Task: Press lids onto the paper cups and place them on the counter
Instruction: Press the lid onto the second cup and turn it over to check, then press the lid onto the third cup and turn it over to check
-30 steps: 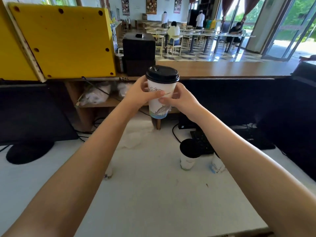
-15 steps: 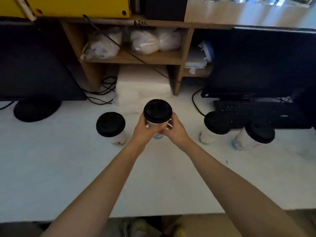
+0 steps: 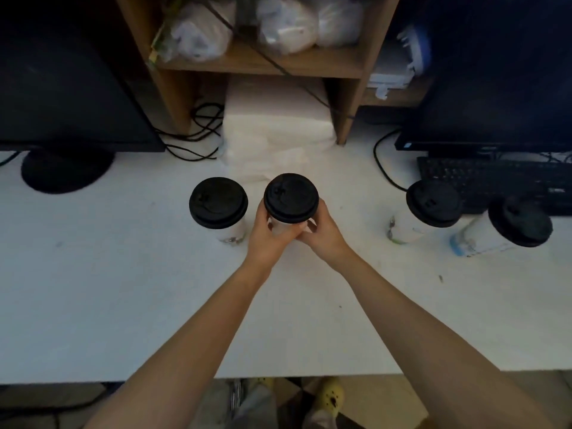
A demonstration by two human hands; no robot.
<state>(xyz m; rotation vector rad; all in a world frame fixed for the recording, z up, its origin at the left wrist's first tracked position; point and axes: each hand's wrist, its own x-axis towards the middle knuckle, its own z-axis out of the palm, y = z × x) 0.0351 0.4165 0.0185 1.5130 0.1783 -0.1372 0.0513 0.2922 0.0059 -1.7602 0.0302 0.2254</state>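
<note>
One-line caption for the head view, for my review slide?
Both hands, left hand and right hand, hold a lidded paper cup over the white counter, beside three other lidded cups.

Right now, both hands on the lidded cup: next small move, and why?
Probably release. The white paper cup with the black plastic lid is gripped by the left hand and right hand, lid already on, low beside the neighbouring lidded cup on the white counter.

Single head-worn view, steeply down and forward over the white counter [image 3: 93, 289] (close, wide-angle).
</note>
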